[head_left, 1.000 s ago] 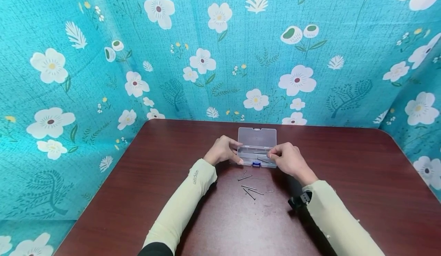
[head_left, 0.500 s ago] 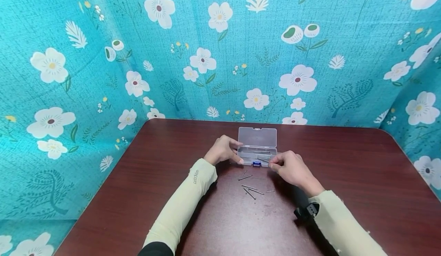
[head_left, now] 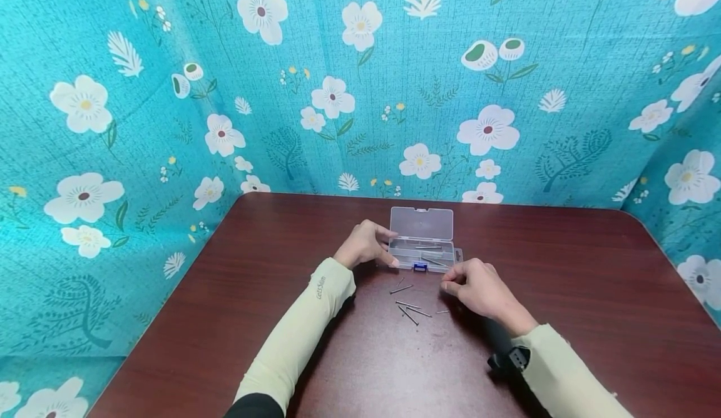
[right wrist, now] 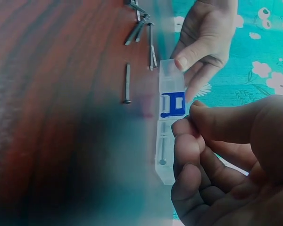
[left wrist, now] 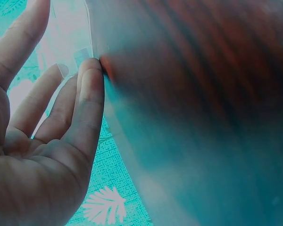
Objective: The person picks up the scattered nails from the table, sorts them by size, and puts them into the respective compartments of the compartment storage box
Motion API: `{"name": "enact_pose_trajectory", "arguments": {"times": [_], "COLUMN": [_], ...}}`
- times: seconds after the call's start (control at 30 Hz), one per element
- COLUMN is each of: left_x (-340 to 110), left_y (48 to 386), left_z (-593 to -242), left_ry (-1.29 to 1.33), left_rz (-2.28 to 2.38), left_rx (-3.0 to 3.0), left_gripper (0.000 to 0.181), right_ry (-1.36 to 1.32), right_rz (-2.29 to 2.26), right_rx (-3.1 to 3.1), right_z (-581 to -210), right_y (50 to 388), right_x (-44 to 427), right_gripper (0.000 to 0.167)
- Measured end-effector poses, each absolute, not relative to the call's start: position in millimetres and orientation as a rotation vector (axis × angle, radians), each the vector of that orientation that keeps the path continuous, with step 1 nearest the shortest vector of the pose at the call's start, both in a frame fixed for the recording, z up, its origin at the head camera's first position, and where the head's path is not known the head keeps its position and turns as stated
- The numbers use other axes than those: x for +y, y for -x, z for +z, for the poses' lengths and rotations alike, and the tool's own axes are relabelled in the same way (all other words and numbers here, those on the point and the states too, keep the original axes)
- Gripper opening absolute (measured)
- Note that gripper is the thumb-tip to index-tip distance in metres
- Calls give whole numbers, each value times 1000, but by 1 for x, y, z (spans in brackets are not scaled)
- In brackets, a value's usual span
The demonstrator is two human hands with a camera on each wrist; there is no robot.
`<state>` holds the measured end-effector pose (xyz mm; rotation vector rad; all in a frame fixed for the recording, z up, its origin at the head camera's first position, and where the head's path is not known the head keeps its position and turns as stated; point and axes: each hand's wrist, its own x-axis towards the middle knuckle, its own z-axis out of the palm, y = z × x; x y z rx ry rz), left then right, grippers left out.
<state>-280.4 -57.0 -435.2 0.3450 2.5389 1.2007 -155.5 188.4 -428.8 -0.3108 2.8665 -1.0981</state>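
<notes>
A clear plastic compartment box (head_left: 421, 224) stands near the table's back edge, lid raised, with a blue latch (head_left: 420, 267) at its front. My left hand (head_left: 365, 244) grips its left end, thumb at the front and fingers behind. Inside lie several metal nails (head_left: 435, 262). My right hand (head_left: 479, 286) hovers just off the box's front right corner. Its fingers are curled and the thumb meets the index finger; nothing shows between them in the right wrist view. More nails (head_left: 414, 311) lie loose on the table in front of the box, a small one (head_left: 442, 311) nearest that hand.
The dark red-brown table (head_left: 270, 261) ends at a rounded back edge. Behind it hangs a turquoise flowered cloth (head_left: 360, 92), which also covers the left and right sides. A black wrist device (head_left: 509, 360) sits under my right wrist.
My right hand has drawn back from inside the box toward the front right, uncovering its right end and the nail there. My left hand keeps its grip on the box's left end.
</notes>
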Motion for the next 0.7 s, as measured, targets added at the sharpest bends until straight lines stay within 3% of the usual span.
{"name": "enact_pose_trajectory", "arguments": {"times": [0.7], "left_x": [-57], "left_y": [281], "left_z": [-435], "left_ry": [-343], "left_rz": [1198], "left_rx": [2547], "left_gripper": [68], "right_ry": [396], "right_rz": [-1045], "right_rx": [2834], "right_z": [-439], "right_y": [136], "right_x": [187], "right_gripper": [15]}}
